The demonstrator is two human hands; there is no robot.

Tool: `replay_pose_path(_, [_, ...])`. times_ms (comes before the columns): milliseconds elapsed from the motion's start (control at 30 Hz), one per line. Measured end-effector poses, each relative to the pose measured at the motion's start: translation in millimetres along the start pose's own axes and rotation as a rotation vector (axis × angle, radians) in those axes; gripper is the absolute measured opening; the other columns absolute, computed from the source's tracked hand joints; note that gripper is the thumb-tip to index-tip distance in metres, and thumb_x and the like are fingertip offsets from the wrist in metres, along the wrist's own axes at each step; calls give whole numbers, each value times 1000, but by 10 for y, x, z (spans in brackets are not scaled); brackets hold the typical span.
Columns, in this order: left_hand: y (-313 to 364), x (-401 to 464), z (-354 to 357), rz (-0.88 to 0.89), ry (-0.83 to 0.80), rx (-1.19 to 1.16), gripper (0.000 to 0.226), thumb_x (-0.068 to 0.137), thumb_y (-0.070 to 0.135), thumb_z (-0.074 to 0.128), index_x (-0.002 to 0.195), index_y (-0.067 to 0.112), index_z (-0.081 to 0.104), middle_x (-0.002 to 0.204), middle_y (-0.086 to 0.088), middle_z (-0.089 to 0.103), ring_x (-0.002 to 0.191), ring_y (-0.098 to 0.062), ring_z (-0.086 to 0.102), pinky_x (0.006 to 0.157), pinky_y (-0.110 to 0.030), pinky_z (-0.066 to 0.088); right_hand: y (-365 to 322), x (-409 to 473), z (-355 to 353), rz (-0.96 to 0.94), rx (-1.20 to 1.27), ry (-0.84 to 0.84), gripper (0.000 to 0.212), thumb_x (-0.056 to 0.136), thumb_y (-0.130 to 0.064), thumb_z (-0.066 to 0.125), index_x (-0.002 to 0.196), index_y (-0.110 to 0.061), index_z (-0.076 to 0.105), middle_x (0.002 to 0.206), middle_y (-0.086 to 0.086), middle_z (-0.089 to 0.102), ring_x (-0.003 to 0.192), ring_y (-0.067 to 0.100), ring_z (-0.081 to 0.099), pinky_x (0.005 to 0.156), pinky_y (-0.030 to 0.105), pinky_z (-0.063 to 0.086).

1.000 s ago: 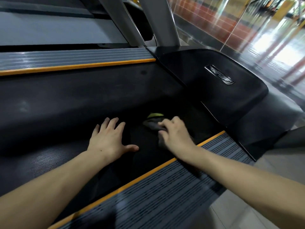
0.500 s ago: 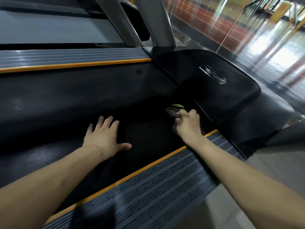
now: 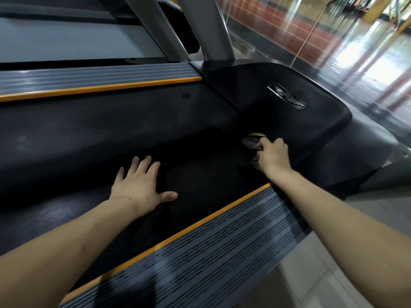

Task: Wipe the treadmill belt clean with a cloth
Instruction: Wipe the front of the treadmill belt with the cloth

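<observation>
Where the black treadmill belt point(image 3: 124, 134) meets the glossy black motor cover point(image 3: 278, 112), a dark grey cloth point(image 3: 250, 143) with a yellow-green edge is gripped by the right hand point(image 3: 273, 157), whose fingers are curled round it; the cloth is pressed onto the belt just beside the cover's near edge, and most of it is hidden beneath the knuckles, a fold being seen ahead of the fingertips and another below the thumb side; the left hand point(image 3: 139, 185) is laid flat on the belt, fingers spread wide and thumb stretched toward the right, nothing being held by it; the two hands are set well apart, the left one nearer the camera; both forearms are reached across the near ribbed side rail point(image 3: 211, 252), which is bordered by an orange strip; a matching far rail point(image 3: 93, 78) is seen beyond the belt; a silver badge point(image 3: 287, 97) is fixed on the cover, and grey uprights point(image 3: 213, 27) are seen behind it.
</observation>
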State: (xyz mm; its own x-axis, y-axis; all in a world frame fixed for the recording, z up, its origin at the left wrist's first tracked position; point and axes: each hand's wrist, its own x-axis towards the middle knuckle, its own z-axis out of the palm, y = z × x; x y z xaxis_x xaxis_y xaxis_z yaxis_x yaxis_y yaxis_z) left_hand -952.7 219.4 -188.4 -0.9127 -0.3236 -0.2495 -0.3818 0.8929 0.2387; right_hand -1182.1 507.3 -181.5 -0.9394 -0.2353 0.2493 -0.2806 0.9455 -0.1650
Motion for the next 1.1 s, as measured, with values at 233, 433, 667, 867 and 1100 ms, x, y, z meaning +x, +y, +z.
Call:
replay_pose_path(233, [-77,-73,24,65,83,-36,90,88,77,40,159,30,12,169,3,1,155,-22,-8,125,-48,3,-1322,-1111,81,-277,217,-52,23,83,-15,62,106,-19,62,105,14,48,93,35,46,79,38,43])
replay_pose_path(433, [-399,-308,47,91,246,-56,54,98,48,43,150,32,41,161,7,32,153,-18,16,124,-42,18,-1213,-1058,30,-504,275,-133,24,83,-14,64,107,-18,62,98,8,41,94,28,43,75,32,40])
replay_pose_path(667, [-423,-407,42,43,182,-43,55,100,49,40,153,32,35,165,6,24,155,-19,11,125,-41,17,-688,-475,87,-16,116,-2,19,93,-16,55,111,-20,60,116,14,45,109,33,43,92,40,45])
replay_pose_path(867, [-502,-503,11,-13,149,-31,56,101,46,41,154,31,32,166,4,20,155,-21,9,124,-42,17,-1745,-1368,96,-292,276,-49,20,89,-18,63,108,-17,62,106,13,48,96,32,45,85,39,44])
replay_pose_path(1100, [-842,-798,-86,-89,114,-54,59,101,48,39,156,31,26,167,-1,18,155,-25,8,124,-45,18,-2005,-1566,143,-374,332,-47,13,94,-20,60,107,-19,62,100,0,41,94,16,33,83,28,41])
